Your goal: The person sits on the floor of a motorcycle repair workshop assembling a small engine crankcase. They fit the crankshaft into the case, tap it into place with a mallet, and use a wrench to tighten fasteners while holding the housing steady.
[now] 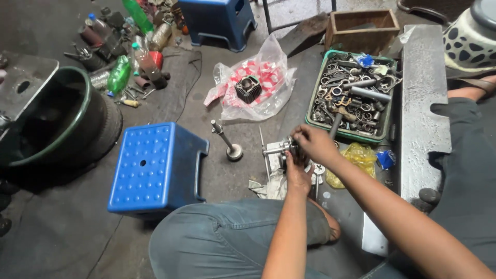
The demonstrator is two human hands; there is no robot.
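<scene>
The person sat on the floor with both hands closed around a small metal part (281, 150), a shaft with a gear-like end, just in front of the green tray (311, 111). The right hand (315, 144) gripped it from above, fingers curled over the end nearest the tray, while the left hand (297, 173) came up from below and clasped its underside. The shaft's free end stuck out away from the tray, over bare floor. The tray itself was heaped with metal pieces to its rim, and a long steel block (421, 108) ran along its far side, leaving no gap there. A yellow bag (359, 157) lay against the tray's near edge, under the right wrist. Well away from the tray stood a valve (230, 143) upright on open floor, then a blue stool (152, 168). Beyond the tray's left edge a plastic bag (258, 77) held a finned cylinder (248, 89).
</scene>
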